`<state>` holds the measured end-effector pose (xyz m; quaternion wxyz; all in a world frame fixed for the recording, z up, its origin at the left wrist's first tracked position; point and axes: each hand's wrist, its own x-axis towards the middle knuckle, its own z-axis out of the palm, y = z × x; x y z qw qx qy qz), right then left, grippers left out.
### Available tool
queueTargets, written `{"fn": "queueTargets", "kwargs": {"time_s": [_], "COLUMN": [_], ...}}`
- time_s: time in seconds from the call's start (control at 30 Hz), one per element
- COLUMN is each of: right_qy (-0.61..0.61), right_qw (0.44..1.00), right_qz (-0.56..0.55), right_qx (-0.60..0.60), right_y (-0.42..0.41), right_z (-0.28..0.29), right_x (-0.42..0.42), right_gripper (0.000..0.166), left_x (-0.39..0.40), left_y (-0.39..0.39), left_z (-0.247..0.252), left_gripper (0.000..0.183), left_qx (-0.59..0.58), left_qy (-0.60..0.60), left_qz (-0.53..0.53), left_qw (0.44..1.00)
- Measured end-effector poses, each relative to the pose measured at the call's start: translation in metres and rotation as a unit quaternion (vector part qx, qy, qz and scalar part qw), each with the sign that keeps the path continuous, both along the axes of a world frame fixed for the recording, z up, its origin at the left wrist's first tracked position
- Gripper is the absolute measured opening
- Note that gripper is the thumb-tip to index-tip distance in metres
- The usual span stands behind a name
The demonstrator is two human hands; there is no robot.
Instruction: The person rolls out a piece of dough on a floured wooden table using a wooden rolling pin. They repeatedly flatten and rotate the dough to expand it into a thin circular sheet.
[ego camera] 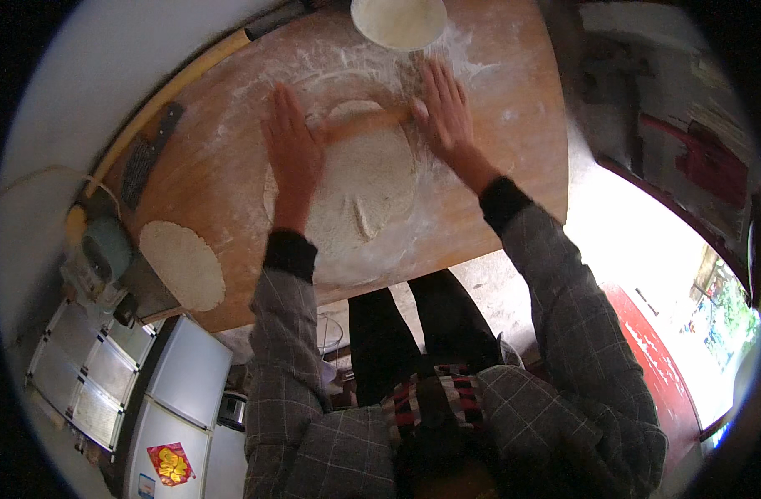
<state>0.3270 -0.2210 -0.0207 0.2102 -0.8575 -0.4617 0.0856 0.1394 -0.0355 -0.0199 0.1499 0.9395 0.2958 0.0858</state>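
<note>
A wooden rolling pin (pixel 368 123), blurred, lies across the upper part of a broad, flat sheet of dough (pixel 377 165). My left hand (pixel 291 140) bears on its left end with the fingers stretched forward. At the other end is my right hand (pixel 444 109), fingers extended and thumb beside the pin. Both palms cover the pin's ends, so these are hidden. The dough has a raised fold near its lower edge and rests on a floured wooden board (pixel 511 143). Loose flour surrounds the sheet.
A bowl of flour (pixel 399 22) stands at the board's far edge. Another flat dough piece (pixel 182 265) lies at the lower left. A dark grater-like tool (pixel 146 156) and a long wooden pole (pixel 174 103) lie along the left side. A white refrigerator (pixel 190 368) stands at lower left.
</note>
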Motion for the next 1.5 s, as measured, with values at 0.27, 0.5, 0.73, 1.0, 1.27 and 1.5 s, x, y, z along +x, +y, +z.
{"fn": "queueTargets", "kwargs": {"time_s": [0.27, 0.5, 0.73, 1.0, 1.27, 1.5], "right_qy": [0.041, 0.018, 0.066, 0.019, -0.007, 0.065], "right_qw": [0.996, 1.000, 0.994, 0.998, 0.999, 0.991], "right_qz": [0.028, 0.004, 0.013, 0.022, -0.037, 0.024], "right_qx": [-0.079, -0.025, -0.090, -0.056, -0.027, -0.114], "right_y": [-0.081, -0.043, -0.103, -0.100, -0.043, -0.141], "right_z": [0.009, 0.001, 0.015, 0.005, 0.007, 0.013], "right_x": [-0.054, -0.017, -0.069, -0.044, -0.016, -0.082], "right_gripper": [0.074, 0.068, 0.077, 0.073, 0.073, 0.069], "left_x": [-0.058, -0.018, -0.071, -0.057, 0.000, -0.074], "left_y": [-0.059, -0.028, -0.085, -0.085, -0.033, -0.105], "left_z": [-0.007, 0.001, 0.010, 0.014, 0.013, 0.018], "left_gripper": [0.075, 0.070, 0.078, 0.073, 0.078, 0.067], "left_qx": [-0.025, 0.004, -0.086, -0.114, 0.020, -0.112], "left_qy": [0.055, -0.013, 0.018, -0.012, -0.034, 0.015], "left_qz": [-0.088, -0.062, -0.102, -0.109, -0.046, -0.134], "left_qw": [0.994, 0.998, 0.991, 0.987, 0.998, 0.984]}}
